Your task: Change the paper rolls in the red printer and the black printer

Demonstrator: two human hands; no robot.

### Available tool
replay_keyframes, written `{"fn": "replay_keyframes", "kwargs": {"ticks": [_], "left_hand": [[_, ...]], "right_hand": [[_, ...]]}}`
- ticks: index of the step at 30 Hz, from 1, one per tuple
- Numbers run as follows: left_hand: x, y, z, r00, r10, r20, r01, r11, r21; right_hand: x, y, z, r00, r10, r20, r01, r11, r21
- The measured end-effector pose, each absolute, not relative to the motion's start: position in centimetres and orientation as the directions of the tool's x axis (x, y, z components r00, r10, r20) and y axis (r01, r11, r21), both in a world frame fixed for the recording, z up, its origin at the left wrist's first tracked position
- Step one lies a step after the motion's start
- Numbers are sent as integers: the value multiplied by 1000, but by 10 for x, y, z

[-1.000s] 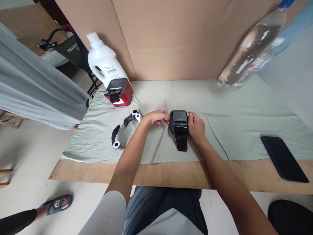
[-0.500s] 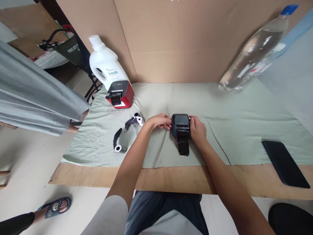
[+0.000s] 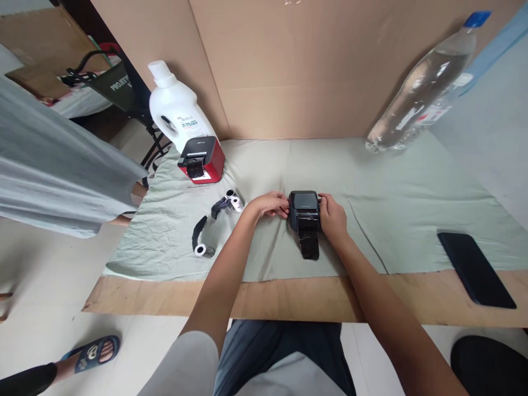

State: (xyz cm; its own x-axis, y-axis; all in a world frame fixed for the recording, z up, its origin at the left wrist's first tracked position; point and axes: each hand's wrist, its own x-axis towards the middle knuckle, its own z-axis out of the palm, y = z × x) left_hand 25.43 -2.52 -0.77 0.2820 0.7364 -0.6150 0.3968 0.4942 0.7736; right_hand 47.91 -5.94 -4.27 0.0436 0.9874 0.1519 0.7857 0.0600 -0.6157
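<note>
Resting on the pale green cloth (image 3: 371, 181) of the worktop (image 3: 280, 300), a black device (image 3: 304, 199) is being flanked by two bare hands, its dark panel facing upward; from its near side a black strip (image 3: 308, 246) is being draped onto the cloth. At the left edge of the device, the fingers of the left hand (image 3: 270, 204) are being held loosely bent; whether they are being pressed to the casing or only held just beside it cannot be told. At the right edge, the right hand (image 3: 334, 219) is being held with its thumb side close to the casing; its remaining fingers are being largely hidden, so whether anything is being grasped cannot be told. By this two-sided placing, the device is presumably being steadied, while its panel and strip are not being covered. To its left, small rolls (image 3: 208, 251) with black strips are being borne by the cloth, probably where the hands are not being crowded. Farther back, a red and black box (image 3: 215, 162) is being backed by a white jug (image 3: 175, 104). By that jug and a large clear bottle (image 3: 429, 82), the cardboard panel (image 3: 289, 71) is possibly being braced. Across the cloth's front border at right, a phone (image 3: 476, 269) is being supported, well apart from the hands.
</note>
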Motion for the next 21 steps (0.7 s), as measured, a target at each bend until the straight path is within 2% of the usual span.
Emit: {"fn": "replay_keyframes", "kwargs": {"ticks": [21], "left_hand": [[259,-32,-4,255,746,-615,376,510,774]], "right_hand": [[481,-58,-46,32,988,150,797,65,-601]]}}
